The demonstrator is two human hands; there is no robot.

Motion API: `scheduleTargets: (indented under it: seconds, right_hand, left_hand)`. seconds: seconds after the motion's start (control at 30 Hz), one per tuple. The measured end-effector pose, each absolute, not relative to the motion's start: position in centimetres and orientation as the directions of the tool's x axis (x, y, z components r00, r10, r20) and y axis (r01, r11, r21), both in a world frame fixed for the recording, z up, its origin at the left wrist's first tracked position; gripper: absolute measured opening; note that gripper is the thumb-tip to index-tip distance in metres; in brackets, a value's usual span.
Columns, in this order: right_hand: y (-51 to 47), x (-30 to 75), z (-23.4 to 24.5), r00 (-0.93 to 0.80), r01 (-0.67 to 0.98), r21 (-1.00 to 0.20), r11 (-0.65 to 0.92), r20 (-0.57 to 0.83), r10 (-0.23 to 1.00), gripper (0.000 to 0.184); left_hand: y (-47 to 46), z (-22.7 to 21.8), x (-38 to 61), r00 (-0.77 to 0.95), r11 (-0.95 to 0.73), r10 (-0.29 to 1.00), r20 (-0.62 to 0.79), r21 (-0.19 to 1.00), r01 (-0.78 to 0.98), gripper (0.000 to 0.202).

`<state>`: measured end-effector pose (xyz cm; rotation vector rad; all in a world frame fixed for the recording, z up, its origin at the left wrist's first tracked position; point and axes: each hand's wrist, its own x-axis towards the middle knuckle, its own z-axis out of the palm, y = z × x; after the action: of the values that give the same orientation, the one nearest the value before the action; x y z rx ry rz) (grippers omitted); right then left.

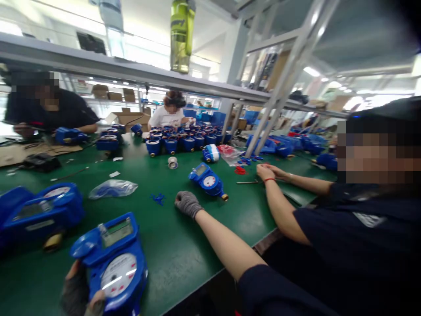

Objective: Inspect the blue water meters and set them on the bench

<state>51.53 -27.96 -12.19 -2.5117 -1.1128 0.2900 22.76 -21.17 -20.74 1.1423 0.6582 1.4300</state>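
My left hand (77, 287), in a grey fingerless glove, grips the near side of a blue water meter (119, 274). The meter has a round white dial and a display window, and its lid stands raised. My right hand (188, 205), in a grey knitted glove, rests on the green table (171, 259) with fingers curled together; what is in them, if anything, is hidden. Just left of it lie small blue pieces (158, 199). Beyond it sits another blue water meter (208, 181) with a brass end.
A third meter (42, 210) stands at the left, near a plastic bag (113, 188). Several meters (189, 142) line the back, with a wire spool (172, 163) before them. At right, a co-worker's hands (268, 172) are close to a screwdriver-like rod (247, 182). A shelf (138, 72) crosses overhead.
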Motion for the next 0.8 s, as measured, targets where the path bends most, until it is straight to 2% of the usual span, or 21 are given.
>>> scheduleTargets:
  seconds: [0.03, 0.1, 0.2, 0.23, 0.3, 0.37, 0.5, 0.8]
  right_hand:
    - [-28.0, 50.9, -11.9, 0.644, 0.684, -0.441, -0.581, -0.007, 0.765, 0.013]
    - [-27.8, 48.9, -10.8, 0.575, 0.728, -0.494, -0.476, 0.061, 0.816, 0.015]
    - [-27.7, 43.8, -8.4, 0.394, 0.779, -0.59, -0.214, 0.194, 0.898, 0.017]
    - [-27.8, 41.8, -7.5, 0.299, 0.765, -0.644, -0.027, 0.317, 0.9, 0.015]
    - [-27.9, 38.2, -6.1, 0.095, 0.736, -0.629, 0.249, 0.461, 0.883, 0.01]
    - [-27.6, 35.4, -5.4, -0.065, 0.739, -0.558, 0.377, 0.498, 0.865, 0.006]
    - [-26.1, 33.5, -5.3, -0.174, 0.831, -0.415, 0.37, 0.437, 0.882, 0.007]
    - [-25.4, 33.5, -4.7, -0.275, 0.911, -0.214, 0.354, 0.324, 0.905, 0.009]
  left_hand:
    - [-21.6, -20.2, 22.4, 0.009, -0.265, 0.955, 0.296, 0.87, -0.416, 0.087]
    - [-22.8, -19.0, 21.9, -0.002, -0.26, 0.96, 0.281, 0.884, -0.389, 0.094]
    - [-24.8, -17.7, 21.9, 0.137, -0.12, 0.975, 0.174, 0.934, -0.337, 0.065]
    - [-25.3, -17.4, 21.9, 0.13, -0.148, 0.971, 0.2, 0.932, -0.331, 0.062]
    - [-25.9, -16.9, 21.8, 0.136, -0.196, 0.959, 0.25, 0.926, -0.323, 0.059]
    - [-26.1, -16.4, 21.5, 0.162, -0.204, 0.95, 0.269, 0.921, -0.331, 0.058]
    - [-26.0, -15.6, 21.3, 0.193, -0.162, 0.949, 0.249, 0.91, -0.382, 0.06]
    - [-25.8, -16.1, 21.4, 0.15, -0.163, 0.962, 0.229, 0.919, -0.359, 0.059]
